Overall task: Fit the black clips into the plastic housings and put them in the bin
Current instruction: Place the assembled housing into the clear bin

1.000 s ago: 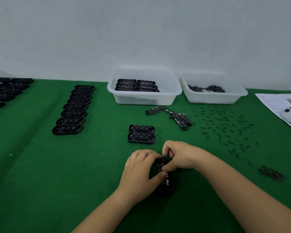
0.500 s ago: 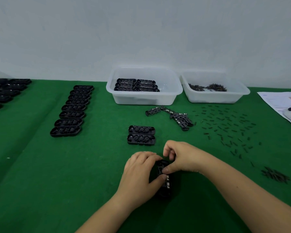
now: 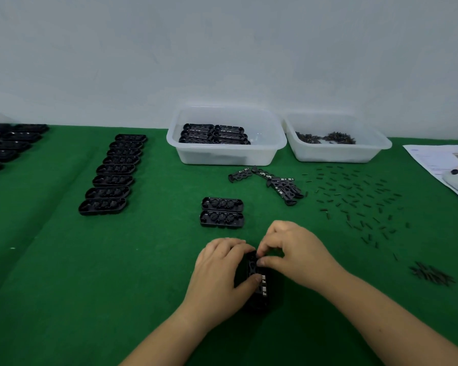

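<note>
Both hands meet over one black oblong plastic housing (image 3: 258, 283) on the green felt table (image 3: 64, 286). The left hand (image 3: 220, 273) grips its side; the right hand (image 3: 294, 249) pinches its far end. Two empty black housings (image 3: 221, 212) lie just beyond, loose black clips (image 3: 273, 183) farther back near the clear plastic bin (image 3: 226, 154).

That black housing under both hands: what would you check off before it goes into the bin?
1. Left hand grips black plastic housing: ok.
2. Right hand fingertips press on the clip end: ok.
3. Clip fully seated: cannot tell, fingers cover it.
4. Clear plastic bin with finished housings has free space: ok.
5. Path to bin: two loose black housings lie between: not ok, lift over them.
</note>
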